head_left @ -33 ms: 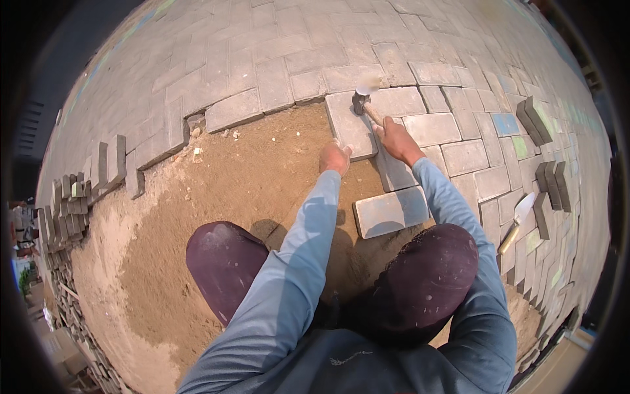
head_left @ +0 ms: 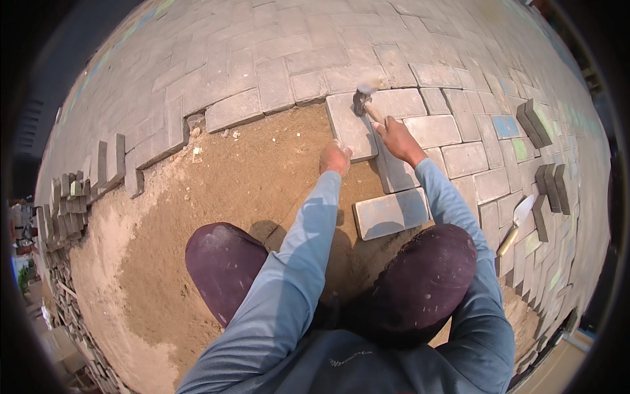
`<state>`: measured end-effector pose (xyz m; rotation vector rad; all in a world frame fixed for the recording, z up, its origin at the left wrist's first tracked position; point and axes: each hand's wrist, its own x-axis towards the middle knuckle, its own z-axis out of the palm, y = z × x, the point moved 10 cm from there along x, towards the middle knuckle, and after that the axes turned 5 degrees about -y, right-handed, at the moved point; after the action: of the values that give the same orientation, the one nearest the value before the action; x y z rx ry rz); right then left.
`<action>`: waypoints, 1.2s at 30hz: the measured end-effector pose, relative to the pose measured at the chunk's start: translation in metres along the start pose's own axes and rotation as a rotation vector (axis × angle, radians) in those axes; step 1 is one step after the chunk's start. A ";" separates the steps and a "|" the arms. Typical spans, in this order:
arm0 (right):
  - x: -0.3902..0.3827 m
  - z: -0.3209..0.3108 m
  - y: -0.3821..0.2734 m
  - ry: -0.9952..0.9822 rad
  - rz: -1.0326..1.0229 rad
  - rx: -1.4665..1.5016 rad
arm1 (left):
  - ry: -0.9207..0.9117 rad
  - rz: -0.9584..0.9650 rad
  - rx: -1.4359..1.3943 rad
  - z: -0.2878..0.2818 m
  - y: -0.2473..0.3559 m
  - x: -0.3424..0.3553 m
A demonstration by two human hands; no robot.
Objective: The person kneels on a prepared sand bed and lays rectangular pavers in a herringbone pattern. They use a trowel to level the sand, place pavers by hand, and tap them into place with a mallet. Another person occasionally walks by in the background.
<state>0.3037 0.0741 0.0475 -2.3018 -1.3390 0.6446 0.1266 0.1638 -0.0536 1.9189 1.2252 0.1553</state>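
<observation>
a pale grey block (head_left: 351, 128) is seen at 1 o'clock from the middle of the view, set at the edge of the sand (head_left: 243, 164), with its far end close to the laid paving (head_left: 289, 49). its near left corner is touched by the left hand (head_left: 336, 159), whose fingers are bent against the edge; whether the corner is truly gripped cannot be told. the hammer (head_left: 359, 103) is held by its handle in the right hand (head_left: 399, 140), with the fingers closed around the wood, and its head is seen over the right part of the block; whether contact is made cannot be told. if the hammer were swung off line, the left fingers could be struck, since 1 surface is shared by hand and tool. if only 1 side were hit, the block could be tilted, or sunk unevenly where the sand is soft. an edge could be chipped by a glancing blow, or a neighbour knocked out of line. at 3 o'clock, a loose block (head_left: 392, 213) is left near the right knee (head_left: 436, 282), by which it could be bumped; farther out, a trowel (head_left: 516, 224) is laid on the paving.
</observation>
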 end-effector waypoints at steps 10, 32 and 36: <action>-0.005 -0.010 -0.047 0.038 -0.065 -0.128 | -0.067 -0.105 -0.130 -0.005 0.000 -0.017; -0.037 -0.006 0.005 -0.124 0.127 -0.159 | -0.171 -0.094 -0.050 0.000 0.000 -0.001; -0.121 -0.032 0.023 -0.019 0.261 0.115 | -0.105 -0.017 -0.043 0.017 -0.026 0.021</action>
<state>0.2856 -0.0465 0.0842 -2.4006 -0.9893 0.8040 0.1280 0.1755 -0.0898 1.8553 1.1593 0.0708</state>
